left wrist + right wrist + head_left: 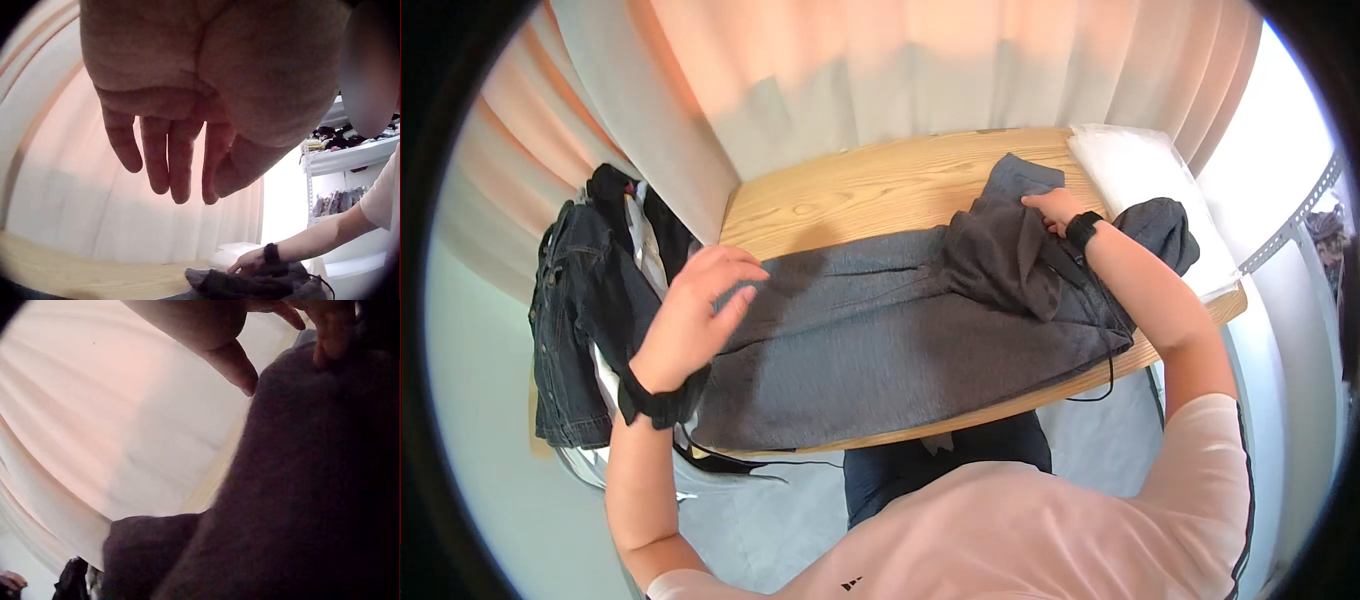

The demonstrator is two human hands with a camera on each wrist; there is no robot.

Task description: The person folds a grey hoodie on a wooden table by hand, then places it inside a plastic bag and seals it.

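A dark grey knit garment (850, 350) lies spread over the wooden table, with a long slit-like opening in its upper layer. Its right part is bunched into folds (1000, 255), and a cuff-like end (1025, 178) points toward the back. My right hand (1062, 208) is at these folds; in the right wrist view the fingertips (325, 356) touch the cloth while the thumb stays apart at its edge. Above the garment's left end hovers my left hand (705, 305), fingers loosely bent and holding nothing, as its palm (206, 75) also shows.
White plastic-wrapped material (1145, 185) lies at the table's right back. Dark denim clothing (575, 330) hangs at the left. Pale curtains (920, 75) stand behind the wooden table (840, 200). A thin black cord (1105, 385) dangles over the front edge. Shelves (350, 159) hold more cloth.
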